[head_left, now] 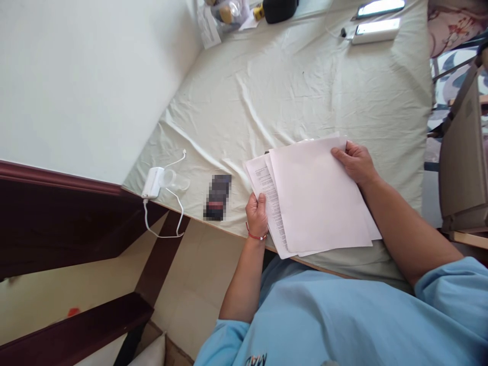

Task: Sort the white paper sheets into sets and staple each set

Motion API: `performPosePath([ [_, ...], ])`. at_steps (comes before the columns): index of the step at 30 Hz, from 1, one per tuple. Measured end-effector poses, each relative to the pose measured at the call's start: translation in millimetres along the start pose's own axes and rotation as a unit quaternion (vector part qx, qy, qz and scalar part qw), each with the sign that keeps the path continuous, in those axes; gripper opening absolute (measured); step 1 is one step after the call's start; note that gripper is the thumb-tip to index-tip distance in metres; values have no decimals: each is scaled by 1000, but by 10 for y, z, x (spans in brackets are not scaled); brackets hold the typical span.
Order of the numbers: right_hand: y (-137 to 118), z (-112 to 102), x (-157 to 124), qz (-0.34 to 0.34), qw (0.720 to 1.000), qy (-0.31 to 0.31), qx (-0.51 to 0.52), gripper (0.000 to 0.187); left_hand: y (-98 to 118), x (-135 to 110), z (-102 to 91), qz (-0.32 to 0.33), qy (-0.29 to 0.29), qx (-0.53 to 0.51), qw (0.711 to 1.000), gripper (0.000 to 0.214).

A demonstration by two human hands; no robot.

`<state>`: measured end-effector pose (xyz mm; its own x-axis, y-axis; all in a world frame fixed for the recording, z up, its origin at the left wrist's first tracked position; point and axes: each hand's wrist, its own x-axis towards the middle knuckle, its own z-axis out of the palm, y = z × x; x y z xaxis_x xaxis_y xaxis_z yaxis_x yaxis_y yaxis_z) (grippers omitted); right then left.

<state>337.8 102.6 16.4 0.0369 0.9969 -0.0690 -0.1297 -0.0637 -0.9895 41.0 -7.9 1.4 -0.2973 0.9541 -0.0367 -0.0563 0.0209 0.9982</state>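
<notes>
Papers point(322, 198), long axis forward-left

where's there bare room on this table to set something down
Widest: the cloth beyond the papers, running to the black case and white device, with the wall on its left. A narrow gap lies between the blurred dark item and the left hand. Crowded: where the papers spread, and by the clear bag.

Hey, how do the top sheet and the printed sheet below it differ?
The top sheet looks blank; the printed sheet carries lines of text. The top sheet is nearly all in view, while the printed sheet is mostly covered, with a left strip showing. Both are pale paper.
</notes>
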Motion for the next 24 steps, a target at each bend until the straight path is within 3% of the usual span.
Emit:
performPosePath([
  [11,40,-8,9,-11,999,18,-27,29,-45,17,7,6,-5,-58,998,44],
  [18,19,8,-20,10,999,-37,0,41,-9,11,18,-1,1,-48,999,46],
  [24,55,-2,-36,30,996,-89,3,37,22,3,35,-9,-2,-36,999,50],
])
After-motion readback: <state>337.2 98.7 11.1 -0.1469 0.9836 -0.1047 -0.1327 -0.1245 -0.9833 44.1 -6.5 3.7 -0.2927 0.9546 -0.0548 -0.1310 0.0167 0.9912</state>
